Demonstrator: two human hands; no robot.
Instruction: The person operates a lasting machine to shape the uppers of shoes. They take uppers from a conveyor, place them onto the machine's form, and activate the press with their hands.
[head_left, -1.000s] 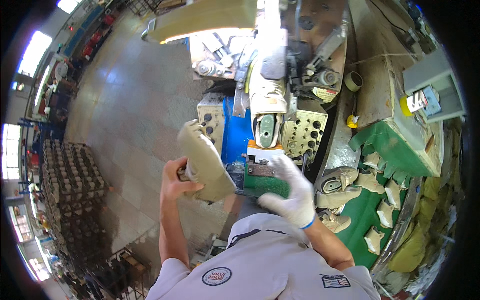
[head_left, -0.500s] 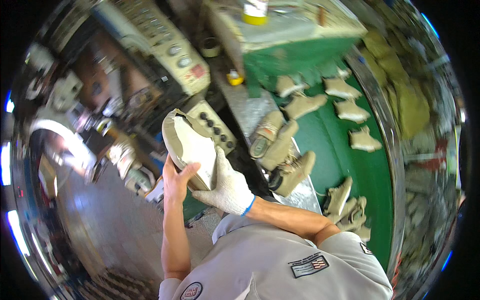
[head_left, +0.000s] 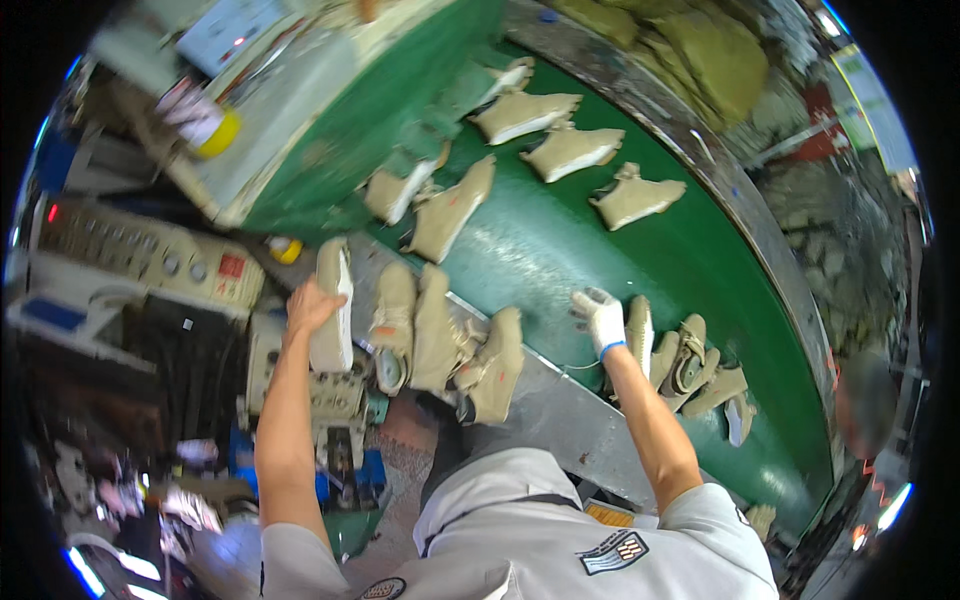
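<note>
My bare left hand (head_left: 314, 303) is closed on a beige shoe upper (head_left: 333, 343) with a white underside, its toe pointing away from me. To its right stand several beige shoes (head_left: 428, 325) at the metal edge of the green conveyor. My right hand (head_left: 600, 316), in a white knit glove with a blue cuff, hangs over the green belt, its fingers apart and holding nothing. A beige shoe (head_left: 638, 328) is just right of that glove, partly hidden by it, and a laced shoe (head_left: 689, 360) lies further right.
The green conveyor belt (head_left: 540, 265) curves from the far middle to the near right, carrying several shoe uppers (head_left: 575, 152). A green-draped bench (head_left: 345, 130) with a yellow-based container (head_left: 205, 120) stands at the far left. A machine control panel (head_left: 160, 258) is at the left.
The view has swung right toward the conveyor. My right hand has let go of the shoe upper and moved right over the belt; my left hand keeps hold of the upper.
</note>
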